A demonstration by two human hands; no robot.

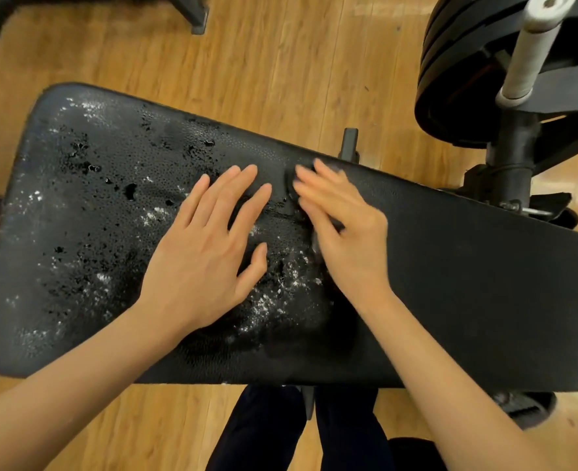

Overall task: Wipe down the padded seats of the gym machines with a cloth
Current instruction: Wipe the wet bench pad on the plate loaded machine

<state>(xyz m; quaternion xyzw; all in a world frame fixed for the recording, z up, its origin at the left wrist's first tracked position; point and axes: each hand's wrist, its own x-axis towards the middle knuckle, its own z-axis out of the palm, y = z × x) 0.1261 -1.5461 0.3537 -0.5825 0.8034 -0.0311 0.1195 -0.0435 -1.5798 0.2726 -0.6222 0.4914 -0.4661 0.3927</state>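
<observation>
The padded seat (450,283) is seen dry on its right part, while the left part is covered with drops and foam, so about half is judged done. The left hand (206,253) is laid flat with spread fingers on the wet middle. A dark cloth (309,229) seems to be pressed under the blurred right hand (345,229), whose fingers are stretched out.

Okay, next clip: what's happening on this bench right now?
A person leans over a black padded bench seat on a wood floor. The left hand lies flat on the pad with fingers spread. The right hand is motion-blurred, pressing what looks like a dark cloth against the pad; its grip cannot be made out. The left part of the seat is beaded with droplets and white foamy patches, while the right part looks matte and dry. Stacked weight plates stand at upper right.
</observation>
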